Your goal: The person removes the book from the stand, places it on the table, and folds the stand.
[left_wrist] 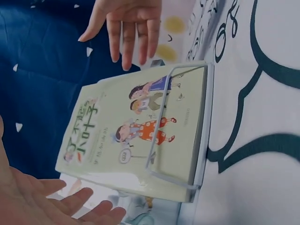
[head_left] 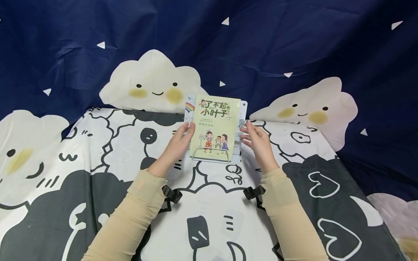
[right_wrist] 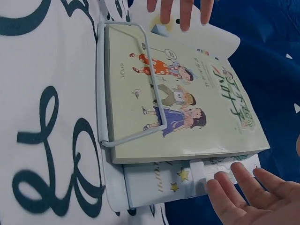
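beige sleeves (head_left: 127,221) ended at two bare hands whose grip was spread, one on each side of a pale green book (head_left: 213,125). the left hand (head_left: 181,141) was just beside the book's left edge, thumb up and fingers loosely extended; the right hand (head_left: 259,143) was near the opposite edge, its fingers apart and slightly bent. in the wrist views both palms faced inward toward the book, though whether any fingertip touched the panel (head_left: 190,117) behind it could not be told.

the book stood between the hands with its cover toward the person, its lower part behind the bar of a pale wire holder (right_wrist: 153,79). dark green characters ran across the top of the cover, and three drawn figures, one in a red-orange outfit with white spots, were printed near the bottom. the panel was wider than the book and showed past it on both sides, with a rainbow at the left and yellow stars low on the right.

a small black device (head_left: 172,194) was at the left wrist, and another (head_left: 254,193) at the right. underneath spread a black-and-white patterned cloth (head_left: 212,203), and beyond it hung a navy backdrop (head_left: 261,36) with white triangles and smiling clouds (head_left: 156,78).
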### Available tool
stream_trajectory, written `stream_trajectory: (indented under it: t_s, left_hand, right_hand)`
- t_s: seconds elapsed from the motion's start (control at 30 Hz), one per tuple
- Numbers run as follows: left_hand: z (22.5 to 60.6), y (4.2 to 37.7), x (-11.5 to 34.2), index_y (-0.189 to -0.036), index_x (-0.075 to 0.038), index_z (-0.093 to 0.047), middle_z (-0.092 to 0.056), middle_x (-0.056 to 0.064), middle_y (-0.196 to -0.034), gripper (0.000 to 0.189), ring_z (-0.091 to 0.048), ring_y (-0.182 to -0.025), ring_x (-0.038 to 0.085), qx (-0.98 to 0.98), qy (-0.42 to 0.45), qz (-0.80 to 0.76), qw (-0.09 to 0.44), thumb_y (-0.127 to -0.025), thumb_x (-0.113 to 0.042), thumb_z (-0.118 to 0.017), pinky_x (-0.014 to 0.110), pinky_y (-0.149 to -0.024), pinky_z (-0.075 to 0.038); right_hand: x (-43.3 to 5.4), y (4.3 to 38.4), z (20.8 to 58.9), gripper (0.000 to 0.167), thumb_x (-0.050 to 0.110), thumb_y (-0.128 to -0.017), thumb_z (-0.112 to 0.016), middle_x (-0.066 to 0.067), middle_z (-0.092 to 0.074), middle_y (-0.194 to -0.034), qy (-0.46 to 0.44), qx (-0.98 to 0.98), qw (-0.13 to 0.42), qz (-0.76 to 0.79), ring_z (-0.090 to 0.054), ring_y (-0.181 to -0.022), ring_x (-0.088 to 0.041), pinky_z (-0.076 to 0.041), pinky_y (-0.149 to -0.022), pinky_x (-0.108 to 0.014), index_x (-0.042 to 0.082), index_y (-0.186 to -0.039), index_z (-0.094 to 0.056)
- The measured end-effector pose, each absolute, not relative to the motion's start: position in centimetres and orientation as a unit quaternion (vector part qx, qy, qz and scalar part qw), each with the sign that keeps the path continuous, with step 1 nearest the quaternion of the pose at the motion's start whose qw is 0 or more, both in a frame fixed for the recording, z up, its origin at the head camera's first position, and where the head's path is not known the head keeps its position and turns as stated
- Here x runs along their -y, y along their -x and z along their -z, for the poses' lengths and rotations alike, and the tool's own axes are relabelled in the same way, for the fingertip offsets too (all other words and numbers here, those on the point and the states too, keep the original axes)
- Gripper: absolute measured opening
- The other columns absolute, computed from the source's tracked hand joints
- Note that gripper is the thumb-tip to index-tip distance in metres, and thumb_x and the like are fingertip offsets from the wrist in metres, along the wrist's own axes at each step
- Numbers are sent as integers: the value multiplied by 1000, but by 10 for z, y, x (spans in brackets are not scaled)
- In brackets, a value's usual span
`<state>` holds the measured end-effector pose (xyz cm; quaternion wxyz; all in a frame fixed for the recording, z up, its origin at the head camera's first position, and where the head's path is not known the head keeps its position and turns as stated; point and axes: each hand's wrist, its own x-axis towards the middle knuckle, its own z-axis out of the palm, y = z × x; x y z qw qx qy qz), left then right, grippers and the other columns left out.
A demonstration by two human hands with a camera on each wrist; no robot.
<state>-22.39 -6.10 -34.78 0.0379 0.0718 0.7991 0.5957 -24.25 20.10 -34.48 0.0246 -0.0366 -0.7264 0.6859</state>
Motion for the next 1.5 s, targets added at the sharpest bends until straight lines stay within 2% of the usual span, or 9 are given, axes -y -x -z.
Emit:
stream_trajectory:
  t_s: [0.1,0.2,0.3,0.43,0.67,0.93,1.1,1.27,1.5]
  left_hand:
    - [353,230,59,-155,-2,-25,-37,18,-154,82,-30,-148,31,-776,-85,-623,41,-101,-64,-20,47,-123,-20]
    - [356,234,57,-146,2,-41,-53,26,-135,78,-45,-136,35,-752,-110,-649,35,-104,-57,-13,47,-121,-26]
    - [358,237,56,-138,3,-50,-59,31,-122,76,-53,-124,40,-735,-127,-666,29,-106,-51,-8,49,-117,-32]
    - [362,236,55,-142,-2,-49,-59,27,-127,78,-55,-124,39,-727,-124,-674,40,-104,-55,-6,52,-113,-37]
    - [371,229,54,-142,-6,-50,-60,24,-125,82,-51,-128,33,-734,-111,-669,38,-101,-62,-8,49,-119,-28]
    - [372,229,55,-147,-11,-46,-57,21,-133,80,-53,-125,35,-724,-91,-681,61,-100,-64,-8,53,-109,-40]
    - [371,227,56,-151,-19,-41,-48,12,-147,84,-44,-140,30,-735,-52,-669,94,-95,-73,-8,61,-110,-37]
    - [372,229,56,-145,-17,-50,-51,14,-144,87,-47,-136,31,-755,-34,-647,103,-94,-73,-7,60,-109,-39]
    - [372,231,58,-152,-18,-40,-43,13,-154,90,-42,-142,31,-756,-31,-644,117,-92,-76,-5,62,-108,-39]
  right_hand:
    - [-198,246,348,70,54,-99,-50,-21,-53,-142,55,715,21,-697,-58,-115,-28,-51,-103,-39,1,-144,-45]
    - [-195,248,352,70,55,-97,-51,-20,-54,-142,68,704,17,-707,-60,-110,-24,-54,-99,-38,3,-144,-46]
    - [-193,249,356,71,56,-97,-51,-19,-54,-142,78,695,8,-714,-61,-107,-21,-54,-98,-38,5,-145,-46]
    - [-191,247,360,68,54,-99,-49,-20,-54,-141,80,696,3,-714,-61,-103,-19,-55,-96,-40,5,-145,-46]
    - [-191,240,367,67,51,-100,-49,-18,-54,-138,84,697,-9,-712,-61,-103,-18,-58,-91,-36,3,-146,-45]
    - [-190,238,366,66,52,-100,-49,-16,-50,-144,82,693,-21,-716,-60,-107,-16,-53,-99,-44,7,-148,-43]
    - [-187,236,363,63,50,-102,-47,-14,-49,-147,77,700,-26,-710,-58,-113,-21,-53,-99,-46,9,-150,-41]
    - [-185,234,360,66,53,-100,-48,-12,-47,-151,80,717,-29,-692,-57,-120,-28,-56,-94,-42,12,-151,-41]
    - [-184,234,358,65,54,-101,-46,-10,-45,-154,88,727,-37,-680,-57,-123,-34,-56,-93,-44,15,-153,-39]
